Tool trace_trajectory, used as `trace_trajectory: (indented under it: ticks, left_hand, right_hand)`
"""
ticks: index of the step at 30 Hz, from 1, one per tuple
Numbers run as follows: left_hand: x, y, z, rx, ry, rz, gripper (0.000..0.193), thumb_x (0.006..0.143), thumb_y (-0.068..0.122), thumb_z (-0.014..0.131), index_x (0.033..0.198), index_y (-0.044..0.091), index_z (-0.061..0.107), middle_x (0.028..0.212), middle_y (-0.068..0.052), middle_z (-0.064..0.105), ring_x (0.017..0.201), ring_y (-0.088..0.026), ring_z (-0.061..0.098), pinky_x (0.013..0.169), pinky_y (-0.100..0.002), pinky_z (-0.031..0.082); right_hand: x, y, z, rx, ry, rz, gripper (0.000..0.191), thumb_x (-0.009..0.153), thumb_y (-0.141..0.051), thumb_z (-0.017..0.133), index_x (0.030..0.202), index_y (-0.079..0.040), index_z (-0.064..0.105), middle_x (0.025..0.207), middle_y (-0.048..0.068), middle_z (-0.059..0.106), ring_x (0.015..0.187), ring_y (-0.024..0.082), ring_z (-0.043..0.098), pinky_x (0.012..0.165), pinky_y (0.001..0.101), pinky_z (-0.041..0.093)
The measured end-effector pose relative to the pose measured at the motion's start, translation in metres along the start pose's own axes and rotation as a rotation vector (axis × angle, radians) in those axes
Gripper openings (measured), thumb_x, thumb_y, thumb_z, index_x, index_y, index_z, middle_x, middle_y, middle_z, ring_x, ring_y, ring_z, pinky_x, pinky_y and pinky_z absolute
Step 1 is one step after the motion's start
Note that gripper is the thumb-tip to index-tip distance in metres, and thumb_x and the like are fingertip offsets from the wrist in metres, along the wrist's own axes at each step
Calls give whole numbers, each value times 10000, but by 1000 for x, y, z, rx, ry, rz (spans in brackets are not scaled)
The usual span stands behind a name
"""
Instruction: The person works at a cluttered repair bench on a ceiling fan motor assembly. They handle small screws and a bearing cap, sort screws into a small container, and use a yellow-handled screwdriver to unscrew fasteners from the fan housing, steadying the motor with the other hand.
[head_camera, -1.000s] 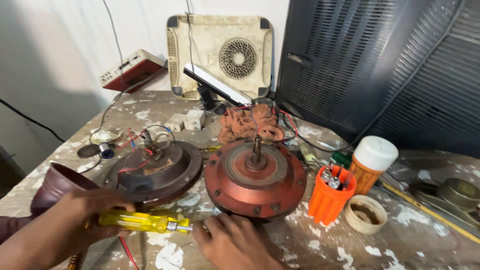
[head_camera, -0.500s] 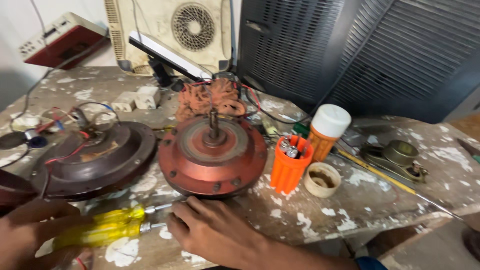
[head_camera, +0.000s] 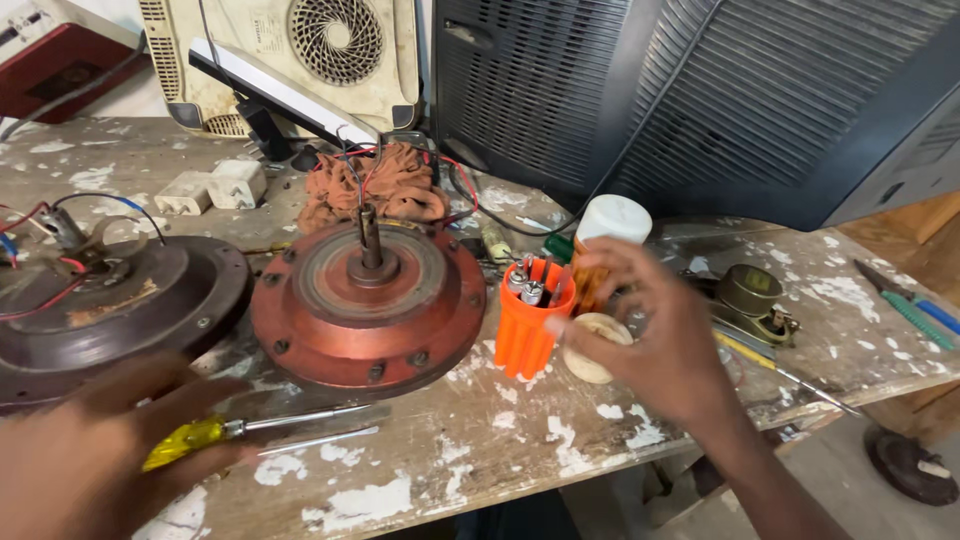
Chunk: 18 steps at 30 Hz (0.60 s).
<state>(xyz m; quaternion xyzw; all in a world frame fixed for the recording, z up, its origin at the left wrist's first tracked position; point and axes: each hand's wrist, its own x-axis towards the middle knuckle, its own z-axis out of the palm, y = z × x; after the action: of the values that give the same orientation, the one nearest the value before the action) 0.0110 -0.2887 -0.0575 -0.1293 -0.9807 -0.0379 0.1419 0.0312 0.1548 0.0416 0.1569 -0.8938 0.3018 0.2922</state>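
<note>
My left hand (head_camera: 85, 455) sits at the bottom left, closed around the yellow handle of a screwdriver (head_camera: 195, 440) whose metal shaft lies flat on the paint-spattered workbench (head_camera: 480, 450). Just beyond the shaft stands a round red motor housing (head_camera: 330, 345) with an upright shaft. My right hand (head_camera: 665, 335) has reached to the right of it, and its fingers curl around a small cream round cup (head_camera: 590, 350). The cup stands beside an orange bit holder (head_camera: 525, 335). An orange bottle with a white cap (head_camera: 612, 220) stands right behind my fingers.
A dark round motor cover (head_camera: 130, 305) with loose wires lies at the left. A reddish winding (head_camera: 390, 185), white plugs (head_camera: 210, 185), a cream fan unit (head_camera: 300, 50) and a big black slatted cabinet (head_camera: 650, 100) stand behind. A metal part (head_camera: 750, 295) and blue-handled pliers (head_camera: 915, 310) lie at the right.
My right hand left the spot near the screwdriver shaft and moved right and forward to the cream cup. The view shifted right. My left hand still holds the screwdriver.
</note>
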Motion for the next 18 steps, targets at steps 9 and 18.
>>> trace_trajectory:
  ticks: [9, 18]
  left_hand:
    - [56, 170, -55, -366, 609, 480, 328, 747, 334, 842, 895, 56, 748, 922, -52, 619, 853, -266, 620, 706, -407, 532]
    - [90, 194, -53, -297, 532, 543, 277, 754, 317, 783, 915, 91, 785, 1070, -95, 626, 1052, -318, 535, 844, -480, 424]
  right_hand:
    - [-5, -4, 43, 142, 30, 217, 587, 672, -255, 929, 1189, -75, 718, 957, 56, 825, 728, 188, 706, 658, 325, 563]
    - [-22, 13, -47, 216, 266, -83, 588, 822, -40, 848, 1349, 19, 595, 1260, 110, 693, 1161, 159, 677, 1046, 310, 559]
